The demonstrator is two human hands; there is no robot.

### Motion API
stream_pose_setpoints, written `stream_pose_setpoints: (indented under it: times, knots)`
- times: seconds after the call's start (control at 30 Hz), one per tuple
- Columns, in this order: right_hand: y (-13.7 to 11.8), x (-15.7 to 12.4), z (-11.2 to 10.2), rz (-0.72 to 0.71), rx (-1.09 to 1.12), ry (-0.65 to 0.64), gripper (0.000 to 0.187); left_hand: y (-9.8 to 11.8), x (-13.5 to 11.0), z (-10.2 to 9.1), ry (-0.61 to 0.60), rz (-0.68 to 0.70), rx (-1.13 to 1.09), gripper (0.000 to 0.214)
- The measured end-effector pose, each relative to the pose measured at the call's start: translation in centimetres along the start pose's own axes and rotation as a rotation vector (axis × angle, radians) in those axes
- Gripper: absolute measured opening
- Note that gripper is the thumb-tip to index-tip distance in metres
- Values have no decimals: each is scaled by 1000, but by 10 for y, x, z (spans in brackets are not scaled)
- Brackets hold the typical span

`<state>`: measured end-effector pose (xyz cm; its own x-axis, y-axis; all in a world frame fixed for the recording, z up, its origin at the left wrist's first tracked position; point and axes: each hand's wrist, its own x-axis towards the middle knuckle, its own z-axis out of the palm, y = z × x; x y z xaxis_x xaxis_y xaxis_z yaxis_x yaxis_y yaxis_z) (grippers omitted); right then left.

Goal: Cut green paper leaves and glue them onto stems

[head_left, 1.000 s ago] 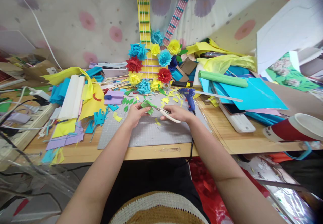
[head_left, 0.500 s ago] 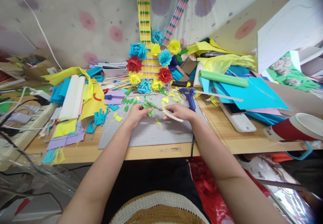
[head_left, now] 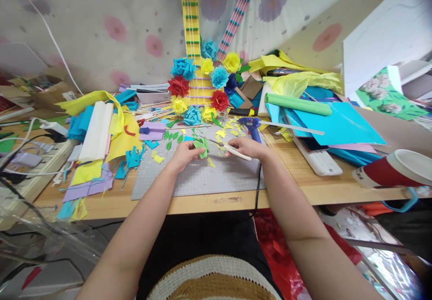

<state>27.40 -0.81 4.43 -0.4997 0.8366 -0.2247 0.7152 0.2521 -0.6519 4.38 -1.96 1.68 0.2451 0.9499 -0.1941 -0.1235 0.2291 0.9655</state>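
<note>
You sit at a wooden desk (head_left: pixel 202 206), both bare hands over a grey mat (head_left: pixel 202 180) that lies along its near edge. Your left hand (head_left: pixel 186 155) pinches a small piece of green paper (head_left: pixel 201 150) between thumb and fingers, holding it above the middle of the mat. Your right hand (head_left: pixel 248 149) grips the white handles of the scissors (head_left: pixel 239 153), its fingers wrapped around them. The key relation is this: the green paper lies to the left of your right fingers, straight out along the scissors, whose long axis slants from the handles, right and nearer you, to the tips, left and farther off. The left hand is the nearer one, already on the paper; the blades reach across toward its far side, but whether they touch it you cannot tell from here. Cut green leaves (head_left: pixel 175 135) lie near the mat's far left corner, beyond your left hand. A blue glue gun (head_left: pixel 254 131) rests by the far right corner, just past your right hand, and yellow scraps (head_left: pixel 221 133) are strewn along the mat's far edge. Behind them, at the desk's far edge, stands a flower-covered yellow guitar (head_left: pixel 191 34).
</note>
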Motion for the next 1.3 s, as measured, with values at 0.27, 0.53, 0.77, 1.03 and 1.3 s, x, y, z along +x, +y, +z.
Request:
stream_pose_setpoints:
  times: [0.27,0.53,0.77,1.03,1.3]
  knots:
    - [-24,13,26,-60,803,136,40,-5,4,5,-50,329,72,16]
    - [-30,24,38,-59,1140,-191,41,-3,3,4,-131,346,17,17]
    - [-26,24,35,-46,1098,-150,41,-1,1,4,-199,348,45,17]
    - [-31,29,41,-119,683,356,39,-3,-1,14,15,209,-122,43]
    - [-26,39,52,-115,393,488,35,-10,-1,17,169,165,-99,36]
